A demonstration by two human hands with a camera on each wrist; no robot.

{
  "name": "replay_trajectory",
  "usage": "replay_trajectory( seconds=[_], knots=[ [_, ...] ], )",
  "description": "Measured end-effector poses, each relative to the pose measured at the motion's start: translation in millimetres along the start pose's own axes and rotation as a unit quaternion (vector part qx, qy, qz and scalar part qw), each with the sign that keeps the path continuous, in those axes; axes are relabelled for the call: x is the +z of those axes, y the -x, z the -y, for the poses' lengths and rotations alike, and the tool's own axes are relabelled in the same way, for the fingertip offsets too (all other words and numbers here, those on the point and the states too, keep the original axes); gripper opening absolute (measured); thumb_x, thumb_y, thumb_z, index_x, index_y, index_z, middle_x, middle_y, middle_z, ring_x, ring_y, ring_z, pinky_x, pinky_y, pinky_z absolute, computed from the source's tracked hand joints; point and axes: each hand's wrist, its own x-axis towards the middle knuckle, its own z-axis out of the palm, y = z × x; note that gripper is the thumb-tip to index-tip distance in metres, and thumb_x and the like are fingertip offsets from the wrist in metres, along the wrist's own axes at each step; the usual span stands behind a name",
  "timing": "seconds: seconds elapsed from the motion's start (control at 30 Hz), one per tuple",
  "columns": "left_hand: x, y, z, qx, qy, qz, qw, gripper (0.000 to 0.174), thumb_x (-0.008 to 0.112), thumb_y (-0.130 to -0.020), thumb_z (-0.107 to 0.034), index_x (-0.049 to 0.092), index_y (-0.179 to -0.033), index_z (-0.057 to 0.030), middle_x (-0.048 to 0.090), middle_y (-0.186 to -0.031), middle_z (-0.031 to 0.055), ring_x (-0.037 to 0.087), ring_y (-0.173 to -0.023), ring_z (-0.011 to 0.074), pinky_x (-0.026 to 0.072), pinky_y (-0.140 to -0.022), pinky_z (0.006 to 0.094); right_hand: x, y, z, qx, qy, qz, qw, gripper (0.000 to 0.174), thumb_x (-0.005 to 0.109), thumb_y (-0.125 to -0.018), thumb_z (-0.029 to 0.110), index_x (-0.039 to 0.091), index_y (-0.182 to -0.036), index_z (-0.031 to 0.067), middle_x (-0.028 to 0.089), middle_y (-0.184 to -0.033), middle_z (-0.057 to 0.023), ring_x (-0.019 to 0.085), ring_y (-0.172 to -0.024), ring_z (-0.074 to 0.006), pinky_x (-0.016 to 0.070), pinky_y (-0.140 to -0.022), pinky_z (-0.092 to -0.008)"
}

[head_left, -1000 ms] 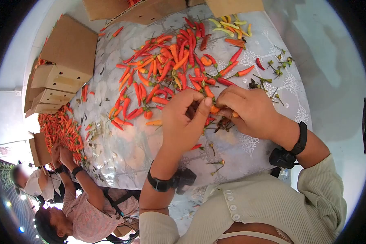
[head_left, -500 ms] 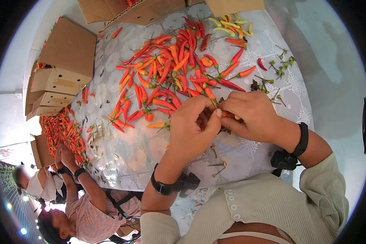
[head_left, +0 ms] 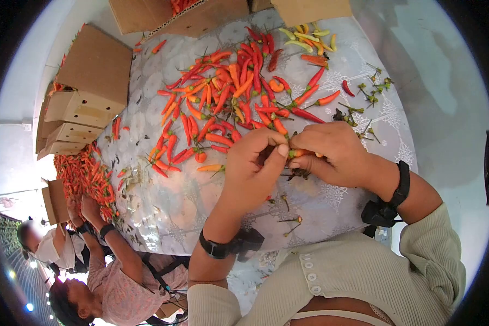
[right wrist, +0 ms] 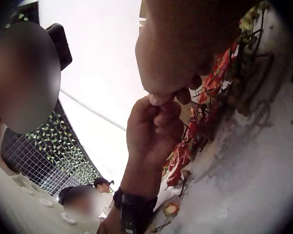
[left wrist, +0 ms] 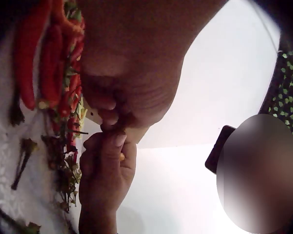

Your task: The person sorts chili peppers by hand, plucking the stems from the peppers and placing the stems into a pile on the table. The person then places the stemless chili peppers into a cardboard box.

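Note:
The right hand (head_left: 337, 154) holds an orange chili (head_left: 301, 154) between thumb and curled fingers, its green end facing the left hand. Thumb and forefinger of the left hand (head_left: 255, 168) pinch together at that green end; whether they hold a stem is too small to tell. Both hands meet low over the table, in front of a spread of red and orange chilies (head_left: 223, 89). In the left wrist view, the right hand (left wrist: 105, 175) shows a bit of orange between its fingers. The right wrist view shows the left hand (right wrist: 153, 129) with fingertips touching the other hand's.
Yellow chilies (head_left: 309, 38) lie at the far edge. Loose green stems (head_left: 372, 95) are scattered on the right, with a few near the front edge. Cardboard boxes (head_left: 92, 76) stand at the left and back. Another person's hands (head_left: 84, 209) are at a chili heap (head_left: 87, 174).
Both hands stay together and have shifted slightly; the left moved a little right from its earliest position. The orange chili's green end now shows more clearly between them.

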Motion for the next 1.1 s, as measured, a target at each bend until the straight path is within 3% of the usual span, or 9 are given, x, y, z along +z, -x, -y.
replay_trajectory(
  seconds=[0.13, 0.23, 0.3, 0.47, 0.57, 0.7, 0.87, 1.0, 1.1],
  knots=[
    [-1.3, -0.1, -3.2, -0.003, 0.076, 0.013, 0.997, 0.006, 0.053, -0.090, -0.005, 0.057, -0.091, -0.0003, 0.052, -0.073, -0.0016, 0.046, -0.059, 0.0026, 0.0364, -0.050, 0.0189, 0.9, 1.4, -2.4, -0.001, -0.015, -0.039, 0.999, 0.016, 0.063, -0.082, 0.019, 0.056, -0.089, 0.0064, 0.056, -0.072, -0.0127, 0.057, -0.066, -0.0324, 0.0429, -0.056, -0.0410],
    [-0.8, 0.2, -1.8, 0.011, 0.084, -0.030, 0.996, 0.006, 0.053, -0.090, -0.005, 0.056, -0.091, -0.0004, 0.053, -0.073, -0.0013, 0.046, -0.058, 0.0025, 0.0361, -0.049, 0.0181, -5.7, -0.4, 1.9, 0.084, -0.018, -0.037, 0.996, 0.012, 0.060, -0.084, 0.016, 0.055, -0.088, 0.0053, 0.056, -0.075, -0.0139, 0.057, -0.070, -0.0334, 0.0434, -0.059, -0.0417],
    [-2.4, 0.2, -2.1, 0.028, 0.116, -0.066, 0.991, 0.005, 0.053, -0.089, -0.004, 0.056, -0.091, -0.0004, 0.052, -0.073, -0.0013, 0.046, -0.058, 0.0029, 0.0362, -0.049, 0.0180, -8.8, -3.1, -3.0, 0.114, 0.016, -0.098, 0.988, 0.011, 0.059, -0.084, 0.015, 0.055, -0.089, 0.0054, 0.056, -0.077, -0.0143, 0.058, -0.073, -0.0332, 0.0442, -0.062, -0.0414],
    [-5.9, 1.5, -2.0, 0.043, 0.120, -0.028, 0.991, 0.003, 0.054, -0.088, -0.003, 0.055, -0.090, -0.0014, 0.053, -0.078, -0.0012, 0.046, -0.063, 0.0030, 0.0375, -0.056, 0.0178, -19.4, -2.9, -39.8, 0.128, 0.164, -0.174, 0.963, 0.013, 0.064, -0.079, 0.012, 0.057, -0.088, 0.0065, 0.057, -0.085, -0.0130, 0.059, -0.078, -0.0320, 0.0464, -0.068, -0.0402],
    [-2.4, 1.5, -2.5, 0.031, 0.128, -0.001, 0.991, 0.004, 0.056, -0.087, -0.004, 0.055, -0.090, -0.0019, 0.052, -0.081, -0.0016, 0.046, -0.066, 0.0031, 0.0378, -0.059, 0.0175, -29.9, -0.4, -38.4, 0.180, 0.199, -0.079, 0.960, 0.017, 0.066, -0.079, 0.009, 0.060, -0.094, 0.0056, 0.057, -0.091, -0.0117, 0.058, -0.080, -0.0306, 0.0473, -0.071, -0.0366],
    [-1.5, 2.7, -4.5, -0.003, 0.112, 0.015, 0.994, 0.011, 0.062, -0.086, -0.009, 0.054, -0.092, -0.0024, 0.051, -0.083, -0.0028, 0.045, -0.065, 0.0032, 0.0379, -0.059, 0.0174, -26.4, 1.5, -41.6, 0.173, 0.207, -0.072, 0.960, 0.014, 0.066, -0.077, 0.011, 0.060, -0.088, 0.0054, 0.055, -0.087, -0.0130, 0.059, -0.082, -0.0331, 0.0471, -0.070, -0.0405],
    [5.8, 0.2, 2.0, 0.064, 0.066, -0.037, 0.995, 0.017, 0.066, -0.085, -0.016, 0.056, -0.093, -0.0046, 0.052, -0.087, -0.0014, 0.047, -0.066, 0.0033, 0.0389, -0.059, 0.0176, -18.8, -4.0, -38.2, 0.138, 0.153, -0.146, 0.968, 0.015, 0.065, -0.078, 0.012, 0.058, -0.090, 0.0054, 0.058, -0.087, -0.0138, 0.059, -0.082, -0.0332, 0.0469, -0.071, -0.0402],
    [7.5, -1.4, -0.3, 0.068, -0.035, -0.096, 0.992, 0.020, 0.068, -0.084, -0.018, 0.057, -0.094, -0.0046, 0.053, -0.091, 0.0021, 0.049, -0.065, 0.0073, 0.0411, -0.058, 0.0202, -9.5, -4.1, -20.0, 0.082, 0.087, -0.093, 0.988, 0.018, 0.065, -0.079, 0.015, 0.058, -0.094, 0.0073, 0.060, -0.087, -0.0122, 0.059, -0.081, -0.0323, 0.0471, -0.069, -0.0399],
    [1.8, -7.0, 14.3, 0.133, -0.111, -0.066, 0.983, 0.020, 0.067, -0.084, -0.019, 0.058, -0.092, -0.0028, 0.054, -0.084, 0.0037, 0.050, -0.064, 0.0109, 0.0430, -0.058, 0.0238, -2.2, -1.9, -9.9, 0.029, 0.066, -0.056, 0.996, 0.021, 0.066, -0.078, 0.017, 0.058, -0.095, 0.0083, 0.060, -0.086, -0.0105, 0.059, -0.080, -0.0312, 0.0474, -0.067, -0.0393]
  ],
)
